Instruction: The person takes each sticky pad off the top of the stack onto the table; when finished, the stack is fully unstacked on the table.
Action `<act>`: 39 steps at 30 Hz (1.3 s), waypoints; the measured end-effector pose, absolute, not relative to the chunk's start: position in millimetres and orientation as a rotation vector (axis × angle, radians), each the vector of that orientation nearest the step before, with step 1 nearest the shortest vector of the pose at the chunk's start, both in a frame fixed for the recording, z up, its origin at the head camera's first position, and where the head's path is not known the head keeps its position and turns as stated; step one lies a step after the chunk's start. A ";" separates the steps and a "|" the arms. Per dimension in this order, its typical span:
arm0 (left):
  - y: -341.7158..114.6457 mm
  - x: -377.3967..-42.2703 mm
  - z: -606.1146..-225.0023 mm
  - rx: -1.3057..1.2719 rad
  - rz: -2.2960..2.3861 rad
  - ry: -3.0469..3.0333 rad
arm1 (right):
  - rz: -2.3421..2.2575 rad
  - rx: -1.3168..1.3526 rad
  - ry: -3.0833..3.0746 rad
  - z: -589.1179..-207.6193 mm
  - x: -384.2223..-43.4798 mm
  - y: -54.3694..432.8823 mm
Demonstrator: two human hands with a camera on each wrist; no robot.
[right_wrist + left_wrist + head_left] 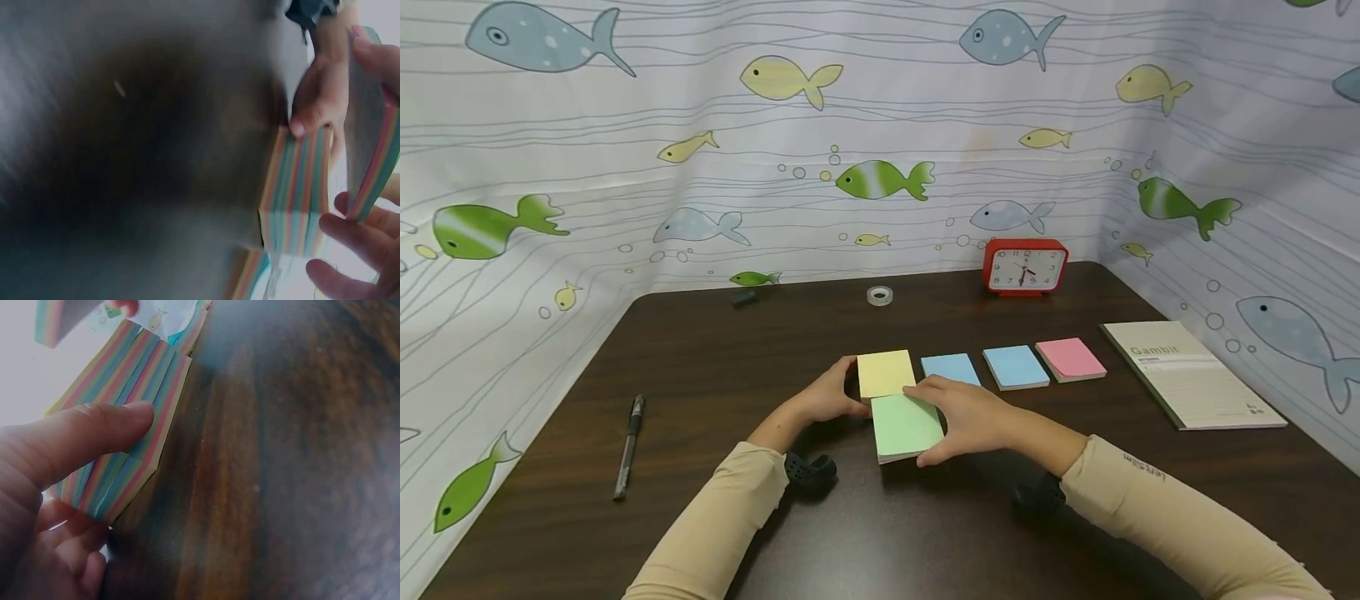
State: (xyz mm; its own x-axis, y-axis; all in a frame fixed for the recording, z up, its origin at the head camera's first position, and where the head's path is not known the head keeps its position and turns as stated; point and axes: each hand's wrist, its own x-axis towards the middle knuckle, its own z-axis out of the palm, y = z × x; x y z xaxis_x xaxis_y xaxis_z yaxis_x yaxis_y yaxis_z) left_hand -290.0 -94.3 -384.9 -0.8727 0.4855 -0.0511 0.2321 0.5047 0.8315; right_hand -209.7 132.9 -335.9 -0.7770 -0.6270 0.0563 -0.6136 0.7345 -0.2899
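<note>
My left hand (827, 394) grips the left side of a stack of sticky note pads (884, 372) with a yellow top sheet. In the left wrist view, the thumb lies across the striped edges of the stacked pads (140, 375). Nearer to me, my right hand (973, 415) pinches a sticky note pad with a green top sheet (907, 427). The right wrist view shows this thin pad (380, 159) raised between thumb and fingers, apart from the stack. Just behind the right hand lies a blue sticky note pad (951, 368), partly hidden.
Right of the hands lie another blue pad (1016, 367), a pink pad (1071, 359) and a notebook (1193, 373). A red clock (1026, 267) stands at the back, with a tape roll (880, 290) and a small dark block (745, 297) farther left. A pen (630, 446) lies at left.
</note>
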 end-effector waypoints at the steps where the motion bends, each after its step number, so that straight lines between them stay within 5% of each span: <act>1: -94.5 -289.8 -384.4 0.613 1.307 2.473 | -0.436 -1.034 2.884 -337.4 -208.2 131.6; 22: -93.0 -287.0 -382.9 0.563 1.289 2.462 | -0.196 -1.010 2.832 -356.8 -204.5 116.6; 39: -93.8 -289.2 -384.6 0.590 1.299 2.459 | -0.402 -1.054 3.028 -326.0 -223.9 112.3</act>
State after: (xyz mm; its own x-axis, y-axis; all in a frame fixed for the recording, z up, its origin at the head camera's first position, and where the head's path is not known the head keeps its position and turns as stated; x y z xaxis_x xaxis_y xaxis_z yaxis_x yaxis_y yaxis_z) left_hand -289.2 -93.8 -384.6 -0.8715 0.4854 -0.0690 0.2165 0.5072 0.8342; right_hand -223.9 112.3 -326.0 -0.7836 -0.5990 0.1649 -0.6213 0.7567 -0.2035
